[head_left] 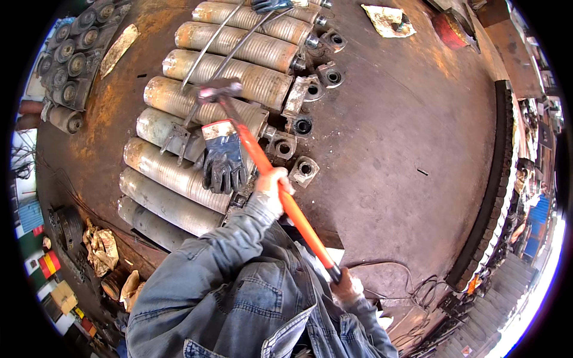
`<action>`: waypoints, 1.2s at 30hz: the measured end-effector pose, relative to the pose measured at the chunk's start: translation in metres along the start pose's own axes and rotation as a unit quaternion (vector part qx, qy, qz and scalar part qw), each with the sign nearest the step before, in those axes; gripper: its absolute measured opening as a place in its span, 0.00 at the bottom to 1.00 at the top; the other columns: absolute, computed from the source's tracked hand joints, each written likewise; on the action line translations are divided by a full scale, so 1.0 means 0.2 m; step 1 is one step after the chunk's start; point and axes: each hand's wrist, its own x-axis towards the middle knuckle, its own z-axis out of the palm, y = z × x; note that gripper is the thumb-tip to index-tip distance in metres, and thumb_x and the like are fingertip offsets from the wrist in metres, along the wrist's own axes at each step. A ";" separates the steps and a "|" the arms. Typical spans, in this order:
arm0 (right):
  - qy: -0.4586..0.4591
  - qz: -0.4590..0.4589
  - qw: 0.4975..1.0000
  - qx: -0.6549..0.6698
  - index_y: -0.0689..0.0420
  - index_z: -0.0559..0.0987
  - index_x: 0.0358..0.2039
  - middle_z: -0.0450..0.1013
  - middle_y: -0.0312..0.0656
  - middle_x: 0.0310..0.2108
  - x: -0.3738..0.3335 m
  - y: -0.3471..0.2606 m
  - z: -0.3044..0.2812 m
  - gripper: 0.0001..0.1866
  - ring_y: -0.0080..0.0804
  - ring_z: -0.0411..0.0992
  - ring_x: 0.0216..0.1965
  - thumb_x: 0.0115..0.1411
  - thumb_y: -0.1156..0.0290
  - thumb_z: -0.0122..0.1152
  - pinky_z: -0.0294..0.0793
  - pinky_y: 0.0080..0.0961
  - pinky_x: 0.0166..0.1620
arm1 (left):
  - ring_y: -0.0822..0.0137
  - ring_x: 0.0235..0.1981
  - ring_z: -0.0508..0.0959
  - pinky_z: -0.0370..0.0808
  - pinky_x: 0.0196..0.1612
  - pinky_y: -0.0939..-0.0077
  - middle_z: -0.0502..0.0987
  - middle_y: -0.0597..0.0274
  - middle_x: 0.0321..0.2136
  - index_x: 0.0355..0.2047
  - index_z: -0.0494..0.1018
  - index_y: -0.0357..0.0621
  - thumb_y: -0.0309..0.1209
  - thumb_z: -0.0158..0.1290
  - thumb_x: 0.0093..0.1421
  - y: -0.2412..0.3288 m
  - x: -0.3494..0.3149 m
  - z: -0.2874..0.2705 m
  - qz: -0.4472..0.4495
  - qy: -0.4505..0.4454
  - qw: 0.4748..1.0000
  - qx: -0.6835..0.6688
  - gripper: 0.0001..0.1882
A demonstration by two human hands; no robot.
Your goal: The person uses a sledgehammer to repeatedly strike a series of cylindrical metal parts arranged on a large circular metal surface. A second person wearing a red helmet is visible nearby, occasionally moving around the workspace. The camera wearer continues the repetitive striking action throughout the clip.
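Both my hands are closed on the handle of a sledgehammer point(303, 224), which slants across the view. My left hand point(273, 188) wraps the orange handle near its middle, and my right hand point(347, 287) grips its dark butt end. The hammer head point(219, 90), slightly blurred, is over a row of worn, ridged metal rollers point(233, 73); whether it touches them I cannot tell. A dark blue work glove point(224, 158) lies on the rollers beside the handle. Metal bearing blocks point(304, 170) sit at the rollers' right ends.
Long thin metal bars point(212, 43) lie across the rollers. More rollers point(74, 65) are stacked at the far left. Crumpled brown paper point(101, 247) lies at the left, and a stained sheet point(388, 21) at the far right. A long dark ribbed strip point(492, 191) borders the right side, with cables point(424, 292) below.
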 end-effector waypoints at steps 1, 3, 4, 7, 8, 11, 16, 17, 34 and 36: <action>-0.012 -0.036 0.999 0.002 0.57 0.70 0.37 0.73 0.54 0.26 0.09 -0.04 0.00 0.19 0.56 0.73 0.28 0.46 0.63 0.61 0.72 0.49 0.32 | 0.65 0.13 0.67 0.69 0.22 0.68 0.65 0.61 0.10 0.13 0.64 0.47 0.33 0.50 0.52 0.11 -0.07 0.00 0.043 -0.032 0.999 -0.007 0.13; 0.000 -0.165 0.986 0.039 0.56 0.70 0.39 0.74 0.52 0.29 0.32 -0.11 0.01 0.21 0.53 0.74 0.31 0.47 0.62 0.62 0.73 0.47 0.33 | 0.66 0.12 0.68 0.72 0.22 0.71 0.66 0.61 0.10 0.13 0.65 0.47 0.33 0.50 0.52 0.31 -0.13 -0.06 0.154 -0.020 0.988 0.013 0.13; 0.025 -0.253 0.964 0.078 0.56 0.69 0.39 0.73 0.51 0.30 0.44 -0.16 0.02 0.21 0.53 0.74 0.32 0.47 0.62 0.62 0.73 0.46 0.34 | 0.66 0.12 0.68 0.72 0.22 0.71 0.66 0.62 0.10 0.13 0.65 0.46 0.33 0.50 0.52 0.41 -0.19 -0.08 0.209 -0.010 0.978 0.019 0.13; 0.043 -0.310 0.949 0.035 0.55 0.70 0.41 0.73 0.51 0.27 0.65 -0.58 -0.15 0.21 0.52 0.73 0.30 0.48 0.64 0.62 0.73 0.44 0.33 | 0.69 0.12 0.67 0.70 0.18 0.74 0.63 0.65 0.10 0.14 0.62 0.49 0.30 0.48 0.50 0.83 -0.37 -0.10 0.340 0.008 0.938 0.067 0.10; 0.059 -0.348 0.935 0.047 0.55 0.71 0.42 0.73 0.52 0.26 0.69 -0.71 -0.22 0.20 0.52 0.73 0.28 0.48 0.65 0.61 0.73 0.43 0.31 | 0.71 0.12 0.67 0.69 0.17 0.76 0.63 0.66 0.11 0.14 0.62 0.49 0.29 0.48 0.49 0.98 -0.46 -0.10 0.357 -0.018 0.932 0.067 0.09; 0.080 -0.447 0.888 0.066 0.55 0.70 0.40 0.72 0.50 0.23 0.72 -1.12 -0.52 0.19 0.51 0.73 0.26 0.47 0.68 0.62 0.73 0.43 0.30 | 0.72 0.17 0.68 0.70 0.22 0.79 0.65 0.70 0.16 0.23 0.62 0.50 0.28 0.50 0.53 1.47 -0.75 -0.16 0.373 -0.154 0.915 0.022 0.07; 0.141 -0.510 0.848 0.047 0.55 0.68 0.37 0.70 0.48 0.20 0.79 -1.26 -0.73 0.18 0.50 0.73 0.26 0.46 0.69 0.64 0.73 0.43 0.30 | 0.74 0.22 0.63 0.67 0.32 0.75 0.63 0.70 0.20 0.24 0.60 0.48 0.26 0.46 0.57 1.77 -0.85 -0.27 0.380 -0.293 0.877 -0.015 0.06; 0.132 -0.479 0.867 0.050 0.55 0.69 0.37 0.71 0.47 0.21 0.80 -1.13 -0.71 0.18 0.49 0.73 0.25 0.46 0.69 0.64 0.73 0.42 0.30 | 0.74 0.22 0.65 0.69 0.31 0.76 0.64 0.71 0.20 0.24 0.61 0.48 0.28 0.46 0.57 1.67 -0.75 -0.25 0.355 -0.304 0.884 -0.002 0.07; 0.023 0.106 0.994 -0.034 0.56 0.70 0.35 0.72 0.52 0.23 -0.46 0.07 -0.03 0.21 0.53 0.74 0.27 0.43 0.62 0.65 0.71 0.48 0.31 | 0.69 0.13 0.67 0.68 0.20 0.73 0.66 0.67 0.15 0.24 0.67 0.46 0.29 0.53 0.53 -0.27 -0.11 0.00 -0.074 -0.051 0.994 -0.060 0.06; -0.034 0.115 0.993 -0.014 0.56 0.70 0.36 0.73 0.52 0.25 -0.44 0.03 -0.03 0.22 0.54 0.73 0.29 0.43 0.59 0.65 0.71 0.48 0.33 | 0.69 0.13 0.67 0.67 0.18 0.74 0.66 0.67 0.15 0.24 0.67 0.46 0.29 0.52 0.53 -0.20 -0.12 -0.02 -0.074 -0.024 0.996 -0.050 0.05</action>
